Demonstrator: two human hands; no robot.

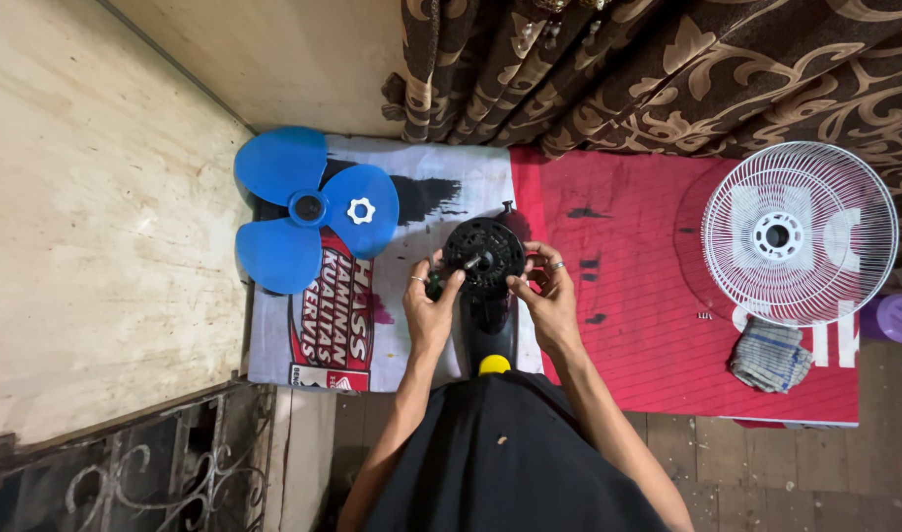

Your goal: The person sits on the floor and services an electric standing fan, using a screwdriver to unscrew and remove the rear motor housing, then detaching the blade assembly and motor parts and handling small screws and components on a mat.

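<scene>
Gripping the black fan motor (pixel 483 258) — left hand (pixel 429 313), right hand (pixel 544 300) — over a printed banner (pixel 668 286), seemingly on wooden floor (pixel 756 463).

Brown patterned curtain (pixel 668 69) hangs over a worn wooden floor (pixel 766 473) (pale scuffed wall (pixel 86 217) alongside).

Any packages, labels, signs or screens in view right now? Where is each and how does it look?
Printed banner: spread flat on the floor under the fan parts, rectangular, white left part with a red-and-black emblem, red right part with black marks.
No packages or screens visible.
</scene>
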